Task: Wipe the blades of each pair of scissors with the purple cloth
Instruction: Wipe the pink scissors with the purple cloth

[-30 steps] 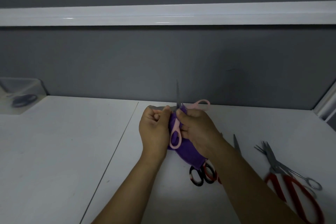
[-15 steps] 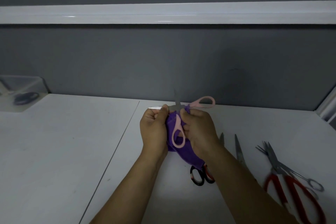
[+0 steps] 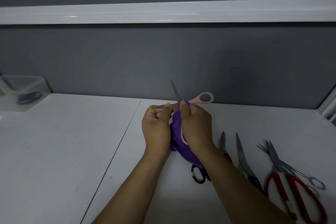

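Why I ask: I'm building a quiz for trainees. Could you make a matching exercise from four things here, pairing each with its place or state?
Things
1. pink-handled scissors
2. purple cloth
3. red-handled scissors
4. clear container

Places or states
A. lying on the table, far right
B. held up by the left hand and right hand, blades spread
C. far left, at the table's back edge
D. bunched between both hands

Pairs: 1-B, 2-D, 3-A, 4-C
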